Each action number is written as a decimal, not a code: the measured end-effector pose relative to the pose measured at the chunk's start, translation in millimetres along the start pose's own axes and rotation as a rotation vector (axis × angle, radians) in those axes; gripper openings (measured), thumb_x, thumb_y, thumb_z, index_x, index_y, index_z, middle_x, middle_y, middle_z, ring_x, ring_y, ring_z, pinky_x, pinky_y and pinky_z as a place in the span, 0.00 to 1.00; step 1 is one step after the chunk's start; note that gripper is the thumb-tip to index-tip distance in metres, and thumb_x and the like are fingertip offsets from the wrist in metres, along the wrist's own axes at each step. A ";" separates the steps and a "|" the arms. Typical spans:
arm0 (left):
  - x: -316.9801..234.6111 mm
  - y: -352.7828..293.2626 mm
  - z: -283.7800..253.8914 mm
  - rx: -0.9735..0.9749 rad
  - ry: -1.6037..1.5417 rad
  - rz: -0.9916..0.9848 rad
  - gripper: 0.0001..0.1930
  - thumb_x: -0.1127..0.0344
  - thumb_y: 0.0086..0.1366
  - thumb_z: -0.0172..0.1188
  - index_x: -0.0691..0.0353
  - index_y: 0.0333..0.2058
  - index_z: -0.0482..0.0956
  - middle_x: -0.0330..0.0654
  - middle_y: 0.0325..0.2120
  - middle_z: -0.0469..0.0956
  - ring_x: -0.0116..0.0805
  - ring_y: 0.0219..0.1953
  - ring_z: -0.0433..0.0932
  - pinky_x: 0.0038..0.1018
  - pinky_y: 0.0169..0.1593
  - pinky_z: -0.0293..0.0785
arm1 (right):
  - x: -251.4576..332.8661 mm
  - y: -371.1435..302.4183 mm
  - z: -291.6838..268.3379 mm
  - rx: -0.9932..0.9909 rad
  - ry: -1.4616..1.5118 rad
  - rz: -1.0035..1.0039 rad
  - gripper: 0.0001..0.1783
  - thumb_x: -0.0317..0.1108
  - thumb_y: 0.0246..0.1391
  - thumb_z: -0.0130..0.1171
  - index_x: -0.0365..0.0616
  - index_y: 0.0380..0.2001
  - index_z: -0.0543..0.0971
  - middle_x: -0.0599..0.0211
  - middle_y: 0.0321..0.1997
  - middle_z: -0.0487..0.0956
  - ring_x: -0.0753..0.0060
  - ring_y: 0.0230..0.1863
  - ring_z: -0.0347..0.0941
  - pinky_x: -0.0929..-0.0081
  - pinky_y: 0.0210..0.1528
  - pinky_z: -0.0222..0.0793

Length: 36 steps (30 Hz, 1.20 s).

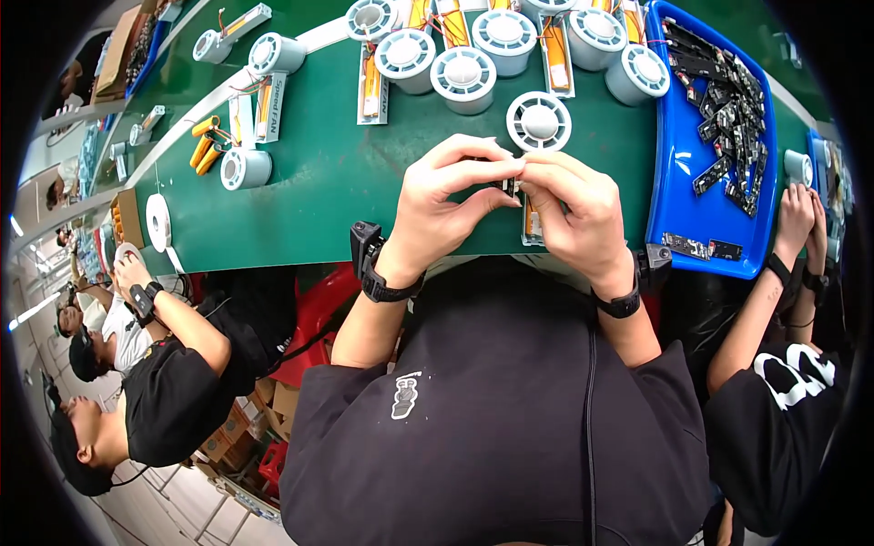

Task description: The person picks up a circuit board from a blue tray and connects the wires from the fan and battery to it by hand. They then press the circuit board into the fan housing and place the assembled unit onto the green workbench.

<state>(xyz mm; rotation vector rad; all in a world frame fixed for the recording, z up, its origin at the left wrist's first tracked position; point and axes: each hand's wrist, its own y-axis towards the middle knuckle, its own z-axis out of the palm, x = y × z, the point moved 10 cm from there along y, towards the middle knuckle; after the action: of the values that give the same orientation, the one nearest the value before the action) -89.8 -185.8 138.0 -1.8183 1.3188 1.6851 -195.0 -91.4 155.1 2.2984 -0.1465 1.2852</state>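
My left hand [446, 202] and my right hand [580, 211] meet just above the near edge of the green table, fingertips pinched together. Between them is a small dark circuit board [510, 186], mostly covered by the fingers. Just beyond my fingertips lies a pale blue-grey round fan head [539, 123] with a spoked grille. Its open handle, holding an orange battery [533, 224], shows below my fingers, partly hidden by my right hand.
Several handheld fans [463, 80] with exposed batteries and wires line the far side. A blue tray [667, 182] of black circuit boards [728, 118] stands at right. More fans [246, 169], loose batteries [208, 156] and a white tape roll [158, 223] lie left. Co-workers sit on both sides.
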 end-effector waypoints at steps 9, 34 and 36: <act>-9.2 4.3 5.2 0.094 0.072 0.037 0.23 0.80 0.46 0.75 0.60 0.45 0.88 0.43 0.41 0.84 0.40 0.46 0.83 0.36 0.54 0.81 | 0.9 -1.2 2.4 0.146 -0.075 0.045 0.12 0.16 0.53 0.57 0.36 0.41 0.82 0.53 0.40 0.85 0.53 0.37 0.85 0.69 0.38 0.80; -40.6 -6.6 13.9 -0.156 0.395 0.368 0.21 0.77 0.45 0.76 0.59 0.42 0.88 0.38 0.37 0.83 0.38 0.37 0.80 0.31 0.40 0.80 | -14.8 -23.5 1.3 -0.038 0.164 0.224 0.17 0.19 0.59 0.62 0.33 0.52 0.81 0.55 0.41 0.86 0.72 0.35 0.83 0.77 0.39 0.77; -43.8 -8.8 13.2 -0.169 0.423 0.403 0.21 0.76 0.46 0.75 0.57 0.42 0.88 0.37 0.36 0.83 0.38 0.36 0.79 0.31 0.39 0.79 | -12.1 -21.4 0.4 -0.039 0.167 0.172 0.18 0.18 0.57 0.63 0.34 0.52 0.82 0.56 0.43 0.86 0.72 0.34 0.83 0.78 0.39 0.77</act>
<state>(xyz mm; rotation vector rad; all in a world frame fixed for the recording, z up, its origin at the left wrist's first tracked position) -85.1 -153.9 171.6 -2.2117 1.8714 1.7000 -194.4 -74.8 137.1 2.1727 -0.3147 1.5393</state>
